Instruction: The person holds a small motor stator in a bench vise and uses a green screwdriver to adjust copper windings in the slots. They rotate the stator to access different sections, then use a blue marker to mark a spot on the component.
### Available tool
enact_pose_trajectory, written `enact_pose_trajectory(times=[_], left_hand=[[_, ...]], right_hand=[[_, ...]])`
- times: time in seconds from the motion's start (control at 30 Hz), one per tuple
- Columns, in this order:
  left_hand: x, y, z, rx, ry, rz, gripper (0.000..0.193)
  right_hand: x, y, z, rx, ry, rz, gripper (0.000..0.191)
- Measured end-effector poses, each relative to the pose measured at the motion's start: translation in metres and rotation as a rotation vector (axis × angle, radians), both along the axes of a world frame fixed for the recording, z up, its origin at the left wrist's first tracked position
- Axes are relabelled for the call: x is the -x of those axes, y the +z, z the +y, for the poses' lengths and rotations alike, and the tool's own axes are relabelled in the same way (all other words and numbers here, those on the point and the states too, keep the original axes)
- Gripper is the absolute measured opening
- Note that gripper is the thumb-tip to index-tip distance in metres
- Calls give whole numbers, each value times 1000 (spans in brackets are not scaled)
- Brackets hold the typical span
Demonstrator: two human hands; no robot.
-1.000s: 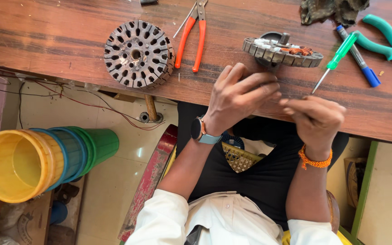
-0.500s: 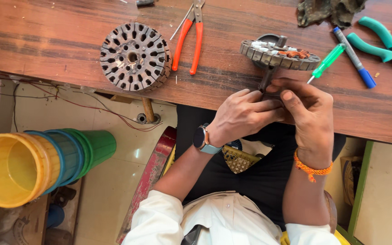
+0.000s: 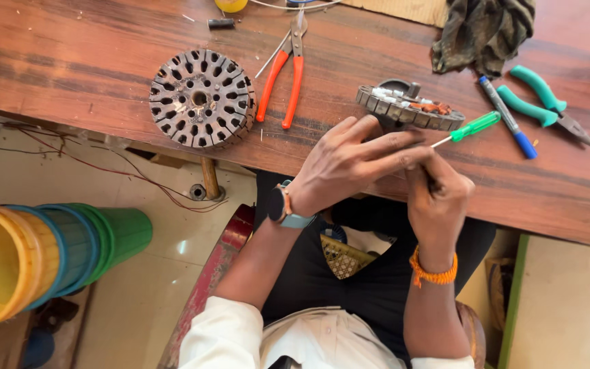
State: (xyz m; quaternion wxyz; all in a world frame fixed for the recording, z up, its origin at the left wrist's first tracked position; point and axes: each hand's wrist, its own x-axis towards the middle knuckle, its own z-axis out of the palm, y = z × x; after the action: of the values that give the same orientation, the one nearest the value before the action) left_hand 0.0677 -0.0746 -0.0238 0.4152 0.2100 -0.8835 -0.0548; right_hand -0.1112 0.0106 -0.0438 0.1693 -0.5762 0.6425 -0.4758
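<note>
My left hand (image 3: 349,164), with a watch on its wrist, reaches out flat over the near edge of the wooden table (image 3: 69,61). Its fingertips meet my right hand (image 3: 438,195), which wears an orange bracelet and is curled around a small dark piece that is mostly hidden. Both hands sit just in front of a round motor stator with copper windings (image 3: 408,106). A green-handled screwdriver (image 3: 472,126) lies on the table, its tip pointing at my fingers.
A round slotted metal core (image 3: 201,98) lies to the left, with orange-handled pliers (image 3: 285,75) beside it. To the right are a blue-tipped tool (image 3: 510,119), teal-handled pliers (image 3: 541,99) and a dark cloth (image 3: 483,31). Stacked plastic buckets (image 3: 35,253) lie on the floor at left.
My hands, apart a second ago, have come together and moved up to the table edge by the wound stator. The tools on the table have not moved.
</note>
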Motion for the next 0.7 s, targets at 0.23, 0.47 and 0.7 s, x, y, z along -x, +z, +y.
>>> enact_pose_trajectory(times=[0.23, 0.47, 0.7], left_hand=[[-4, -19, 8, -116, 105, 177, 24], [18, -37, 16, -757, 42, 633, 16], [16, -46, 8, -1259, -212, 896, 15]], right_hand=[[4, 80, 8, -228, 167, -88, 5], [13, 115, -31, -264, 307, 159, 10], [30, 94, -85, -236, 502, 233, 8]])
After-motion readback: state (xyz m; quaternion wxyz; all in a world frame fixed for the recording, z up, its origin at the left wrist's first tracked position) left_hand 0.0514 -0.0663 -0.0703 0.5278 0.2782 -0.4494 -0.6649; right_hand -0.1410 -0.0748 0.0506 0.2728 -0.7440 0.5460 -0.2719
